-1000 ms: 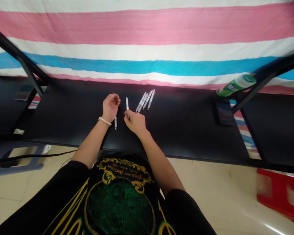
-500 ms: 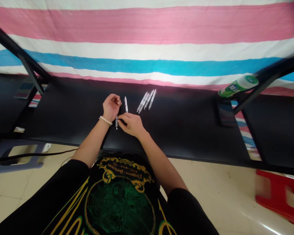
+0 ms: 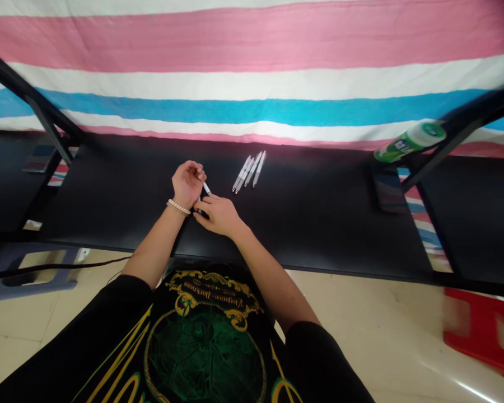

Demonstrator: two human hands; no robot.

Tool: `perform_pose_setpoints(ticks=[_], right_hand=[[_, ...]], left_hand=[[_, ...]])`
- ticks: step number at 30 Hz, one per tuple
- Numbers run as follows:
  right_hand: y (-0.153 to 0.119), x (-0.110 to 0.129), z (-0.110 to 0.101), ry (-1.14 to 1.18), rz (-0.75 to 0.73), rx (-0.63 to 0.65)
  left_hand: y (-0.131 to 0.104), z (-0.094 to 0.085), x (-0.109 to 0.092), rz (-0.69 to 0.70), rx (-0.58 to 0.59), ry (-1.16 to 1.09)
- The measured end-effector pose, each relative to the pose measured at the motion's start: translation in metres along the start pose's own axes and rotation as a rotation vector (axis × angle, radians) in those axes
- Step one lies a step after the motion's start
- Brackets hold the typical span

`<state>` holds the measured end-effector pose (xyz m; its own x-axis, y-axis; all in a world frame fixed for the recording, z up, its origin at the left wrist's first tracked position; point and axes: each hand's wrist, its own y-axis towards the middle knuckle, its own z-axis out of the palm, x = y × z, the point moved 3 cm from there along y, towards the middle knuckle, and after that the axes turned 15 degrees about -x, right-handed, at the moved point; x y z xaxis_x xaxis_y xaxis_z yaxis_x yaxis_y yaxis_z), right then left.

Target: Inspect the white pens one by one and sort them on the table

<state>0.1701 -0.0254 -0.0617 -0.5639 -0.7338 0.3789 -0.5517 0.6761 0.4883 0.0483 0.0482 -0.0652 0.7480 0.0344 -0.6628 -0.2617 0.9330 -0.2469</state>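
Observation:
My left hand (image 3: 187,183) rests on the black table on its edge, palm turned inward and fingers loosely curled; I see nothing in its palm. My right hand (image 3: 219,215) is close beside it, fingers bent and closed round the lower part of a white pen (image 3: 207,189). That pen's upper end leans toward my left fingers. A small pale bit of another pen (image 3: 199,199) shows between the two hands, mostly hidden by them. To the right, several white-and-grey pens (image 3: 249,172) lie side by side, slanted.
The black table (image 3: 319,224) has a striped cloth (image 3: 260,112) along its far side. A green-and-white canister (image 3: 409,143) stands at the right by a black metal frame (image 3: 457,143). A red stool (image 3: 479,330) and a grey stool (image 3: 59,280) are below.
My right hand has shifted left, and the white pen in it has moved with it, against my left hand. The second pen is now mostly covered. The group of pens lies as before.

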Motion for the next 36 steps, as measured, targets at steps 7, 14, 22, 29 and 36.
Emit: perform_pose_setpoints(ticks=[7, 14, 22, 29, 36], right_hand=[[0.001, -0.002, 0.004, -0.079, 0.1, 0.01], [-0.003, -0.009, 0.0, -0.104, 0.207, 0.002], [-0.003, -0.019, -0.008, -0.018, 0.248, -0.245], [-0.002, -0.016, -0.009, 0.212, 0.315, -0.319], [-0.004, -0.026, -0.014, 0.272, 0.615, -0.369]], left_hand=[[-0.001, 0.0, -0.004, -0.038, -0.022, -0.003], [0.003, -0.004, -0.01, 0.002, -0.077, -0.02], [0.0, -0.001, -0.003, 0.273, -0.106, 0.185], [-0.007, 0.006, 0.004, 0.106, 0.023, 0.254], [-0.001, -0.001, 0.003, 0.034, 0.02, 0.212]])
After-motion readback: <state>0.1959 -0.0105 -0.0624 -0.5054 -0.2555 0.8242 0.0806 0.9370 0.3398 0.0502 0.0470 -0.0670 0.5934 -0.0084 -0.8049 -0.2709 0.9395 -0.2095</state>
